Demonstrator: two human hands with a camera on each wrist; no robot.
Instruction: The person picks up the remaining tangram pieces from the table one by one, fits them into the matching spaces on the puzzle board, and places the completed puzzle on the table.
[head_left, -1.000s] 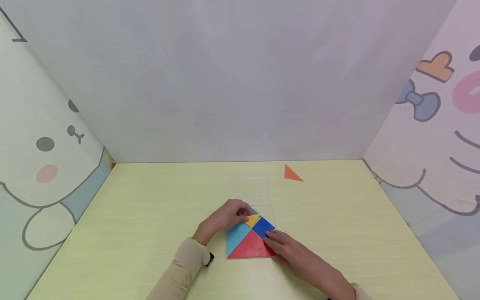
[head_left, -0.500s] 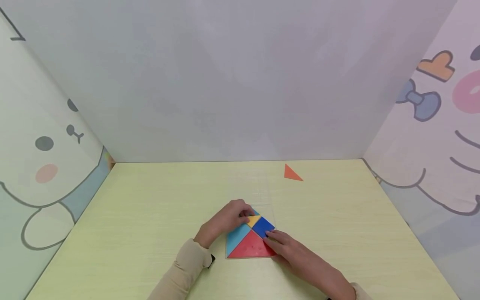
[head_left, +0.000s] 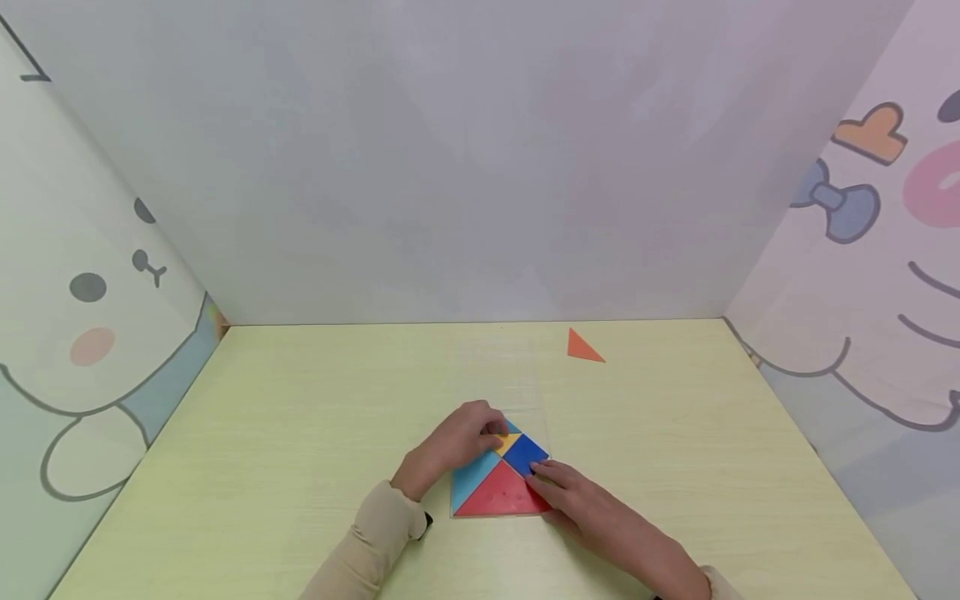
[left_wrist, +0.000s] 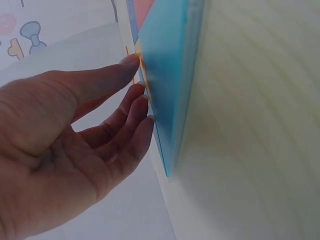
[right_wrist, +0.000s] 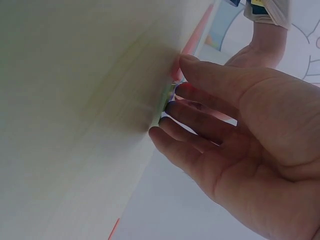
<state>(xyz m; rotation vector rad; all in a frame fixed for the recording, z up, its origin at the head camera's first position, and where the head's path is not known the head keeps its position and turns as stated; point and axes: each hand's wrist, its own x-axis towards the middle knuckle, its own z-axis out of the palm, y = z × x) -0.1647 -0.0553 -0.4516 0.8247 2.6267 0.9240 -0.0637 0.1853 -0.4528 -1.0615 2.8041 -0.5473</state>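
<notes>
- Four colours of tangram pieces lie edge to edge near the middle of the pale surface (head_left: 300,400): a red triangle (head_left: 495,497), a light-blue piece (head_left: 471,478), a dark-blue square (head_left: 525,454) and a partly hidden yellow piece (head_left: 510,440).
- Wide stretches of surface run from both hands out to the patterned side walls (head_left: 112,358).
- One orange triangle (head_left: 581,348) lies well apart, near the far edge by the grey rear wall (head_left: 480,167).
- The left hand (head_left: 465,433) comes in from the left, thumb and fingertips nearly together, pinching the yellow piece.
- The right hand (head_left: 581,500) has its fingers nearly straight and slightly apart, tips touching the dark-blue square and red triangle.
</notes>
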